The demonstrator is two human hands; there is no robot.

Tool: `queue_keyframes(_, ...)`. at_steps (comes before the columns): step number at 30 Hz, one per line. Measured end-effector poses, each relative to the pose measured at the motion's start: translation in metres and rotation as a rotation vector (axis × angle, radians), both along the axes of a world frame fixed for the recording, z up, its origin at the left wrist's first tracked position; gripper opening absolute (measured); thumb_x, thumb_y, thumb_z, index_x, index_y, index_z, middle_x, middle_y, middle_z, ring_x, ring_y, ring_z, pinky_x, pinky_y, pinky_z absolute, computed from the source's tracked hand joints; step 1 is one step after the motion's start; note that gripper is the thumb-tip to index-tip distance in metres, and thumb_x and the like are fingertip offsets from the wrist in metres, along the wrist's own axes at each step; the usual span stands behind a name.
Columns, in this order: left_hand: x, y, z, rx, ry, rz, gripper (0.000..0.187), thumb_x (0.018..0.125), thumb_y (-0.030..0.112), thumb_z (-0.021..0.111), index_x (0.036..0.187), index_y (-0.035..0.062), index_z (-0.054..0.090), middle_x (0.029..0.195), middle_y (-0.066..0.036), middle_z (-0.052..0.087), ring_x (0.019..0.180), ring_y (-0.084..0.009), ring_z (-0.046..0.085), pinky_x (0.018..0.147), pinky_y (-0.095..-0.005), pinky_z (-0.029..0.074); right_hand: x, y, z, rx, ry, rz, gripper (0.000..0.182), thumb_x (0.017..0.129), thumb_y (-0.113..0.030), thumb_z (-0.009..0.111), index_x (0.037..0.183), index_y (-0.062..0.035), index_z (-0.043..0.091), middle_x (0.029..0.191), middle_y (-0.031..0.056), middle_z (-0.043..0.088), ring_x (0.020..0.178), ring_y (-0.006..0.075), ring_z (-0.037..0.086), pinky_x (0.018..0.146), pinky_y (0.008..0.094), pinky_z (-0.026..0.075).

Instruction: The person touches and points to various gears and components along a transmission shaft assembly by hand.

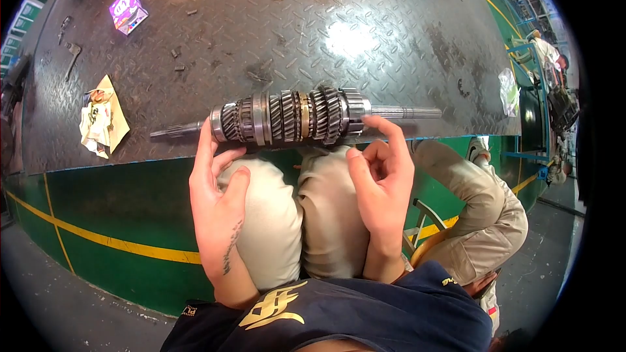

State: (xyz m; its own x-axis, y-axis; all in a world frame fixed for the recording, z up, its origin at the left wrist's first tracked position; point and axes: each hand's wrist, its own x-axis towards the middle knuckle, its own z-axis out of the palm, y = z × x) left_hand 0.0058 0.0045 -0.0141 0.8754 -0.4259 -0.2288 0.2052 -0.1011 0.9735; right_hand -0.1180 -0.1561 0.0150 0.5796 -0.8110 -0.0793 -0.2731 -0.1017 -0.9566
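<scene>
**Gear shaft (283, 117) lies crosswise, just beyond both hands**

On the metal table (261, 32), its long axis runs left to right, thin ends reaching outward past each hand. Neither hand is clearly nearer. The left hand (218, 212) and right hand (386, 186) are open, thumbs apart from index fingers — clamped on nothing. Each index fingertip (369, 120) seems to touch an end of the gear stack.

Gear shaft (283, 118) lying lengthwise along near edge of steel table (222, 32). Left hand (218, 212) at its left end, index finger against the end ring; right hand (386, 182) at the right-end gear, index raised to it, contact hard to confirm. Purple box (128, 12) far left; crumpled paper (104, 117) nearer. Seated person (482, 202) at right.
</scene>
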Motion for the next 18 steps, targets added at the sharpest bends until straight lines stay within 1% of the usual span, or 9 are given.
queue_keyframes(2, 0.000, 0.001, 0.000, 0.018, -0.010, -0.012, 0.077, 0.078, -0.011, 0.051, 0.151, -0.0031, 0.030, 0.137, -0.019, 0.052, 0.108, -0.0217, 0.061, 0.094, -0.0303, 0.047, 0.001, 0.000, 0.000, -0.002, 0.035, 0.042, 0.040, 0.084, 0.001, 0.066, 0.123, -0.0017, 0.057, 0.062, -0.0056, 0.044, 0.056, 0.0010, 0.035, 0.050, 0.0196, 0.028)
queue_keyframes(6, 0.001, 0.001, -0.001, 0.005, -0.020, -0.018, 0.077, 0.077, -0.011, 0.051, 0.151, -0.0030, 0.031, 0.137, -0.019, 0.053, 0.109, -0.0218, 0.061, 0.094, -0.0306, 0.047, 0.002, -0.001, 0.002, 0.002, 0.087, 0.065, 0.047, 0.084, 0.001, 0.065, 0.130, -0.0026, 0.054, 0.062, -0.0051, 0.042, 0.056, 0.0014, 0.036, 0.051, 0.0198, 0.028)
queue_keyframes(8, 0.000, 0.000, 0.000, 0.004, -0.019, -0.018, 0.077, 0.078, -0.011, 0.051, 0.151, -0.0030, 0.031, 0.137, -0.019, 0.053, 0.109, -0.0217, 0.061, 0.094, -0.0306, 0.047, 0.003, 0.001, 0.003, 0.024, 0.054, 0.023, 0.033, 0.084, 0.000, 0.066, 0.117, -0.0010, 0.060, 0.061, -0.0047, 0.043, 0.056, 0.0014, 0.036, 0.050, 0.0203, 0.028)
queue_keyframes(9, -0.001, -0.001, 0.001, -0.007, -0.004, -0.001, 0.076, 0.077, -0.010, 0.051, 0.150, -0.0028, 0.033, 0.133, -0.017, 0.054, 0.108, -0.0215, 0.060, 0.097, -0.0319, 0.046, 0.001, -0.001, 0.001, 0.024, 0.054, 0.023, 0.033, 0.084, 0.000, 0.066, 0.117, -0.0010, 0.060, 0.061, -0.0047, 0.043, 0.056, 0.0014, 0.036, 0.050, 0.0203, 0.028)
queue_keyframes(11, -0.001, -0.001, 0.001, -0.018, 0.011, 0.015, 0.075, 0.076, -0.009, 0.051, 0.149, -0.0026, 0.035, 0.130, -0.015, 0.055, 0.108, -0.0212, 0.059, 0.099, -0.0331, 0.045, -0.005, -0.004, -0.007, -0.055, 0.123, 0.054, 0.016, 0.084, 0.000, 0.066, 0.100, 0.0007, 0.064, 0.058, -0.0049, 0.043, 0.054, 0.0010, 0.036, 0.049, 0.0203, 0.027)
queue_keyframes(12, 0.000, 0.000, 0.001, -0.008, 0.000, -0.002, 0.076, 0.077, -0.010, 0.051, 0.150, -0.0027, 0.032, 0.134, -0.017, 0.054, 0.108, -0.0212, 0.060, 0.096, -0.0310, 0.046, -0.007, -0.003, -0.008, -0.056, 0.122, 0.054, 0.016, 0.084, 0.000, 0.066, 0.100, 0.0007, 0.064, 0.058, -0.0049, 0.043, 0.054, 0.0010, 0.036, 0.049, 0.0203, 0.027)
queue_keyframes(14, 0.000, 0.001, 0.001, 0.000, -0.012, -0.018, 0.077, 0.078, -0.011, 0.051, 0.151, -0.0028, 0.030, 0.138, -0.018, 0.052, 0.109, -0.0212, 0.061, 0.093, -0.0289, 0.047, -0.009, -0.002, -0.008, -0.013, 0.112, 0.055, 0.005, 0.084, 0.000, 0.067, 0.085, 0.0011, 0.063, 0.056, -0.0053, 0.044, 0.054, 0.0005, 0.035, 0.049, 0.0200, 0.026)
queue_keyframes(17, -0.001, 0.001, 0.001, 0.009, -0.008, -0.016, 0.077, 0.078, -0.012, 0.051, 0.152, -0.0025, 0.030, 0.138, -0.018, 0.051, 0.109, -0.0210, 0.061, 0.092, -0.0282, 0.048, -0.004, 0.002, -0.005, -0.018, 0.012, -0.010, 0.014, 0.084, 0.001, 0.068, 0.097, 0.0000, 0.064, 0.058, -0.0060, 0.043, 0.055, 0.0003, 0.035, 0.049, 0.0197, 0.025)
queue_keyframes(18, -0.001, 0.000, 0.001, -0.004, 0.011, 0.002, 0.077, 0.077, -0.011, 0.051, 0.151, -0.0021, 0.031, 0.135, -0.016, 0.053, 0.108, -0.0210, 0.060, 0.095, -0.0304, 0.046, -0.002, 0.002, -0.003, -0.017, 0.012, -0.010, 0.014, 0.084, 0.001, 0.068, 0.097, 0.0000, 0.064, 0.058, -0.0060, 0.043, 0.055, 0.0003, 0.035, 0.049, 0.0197, 0.025)
